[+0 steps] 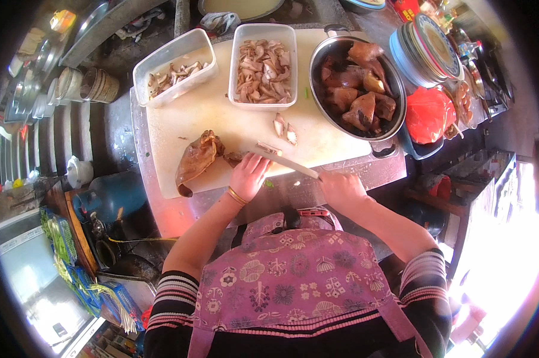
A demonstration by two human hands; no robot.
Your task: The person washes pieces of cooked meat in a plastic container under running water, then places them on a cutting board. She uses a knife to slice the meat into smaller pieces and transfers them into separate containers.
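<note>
My right hand (343, 190) grips a knife (291, 164), whose blade reaches left across the near part of a pale cutting board (197, 118). Pressed down on a piece of brown cooked meat (234, 157), my left hand (250, 176) sits right beside the blade. A cut slice (269, 148) lies along the far side of the knife. Left of my left hand rests a larger brown piece of meat (197, 159). Two loose slices (285, 129) lie farther up the board. My fingers partly cover the piece being held.
At the board's far side stand two plastic containers of sliced meat, one tilted (209, 67) and one upright (263, 107). A metal pot (313, 96) of brown meat chunks stands right, near stacked plates (412, 53) and a red plastic bag (430, 115). A blue gas cylinder (117, 197) is at left.
</note>
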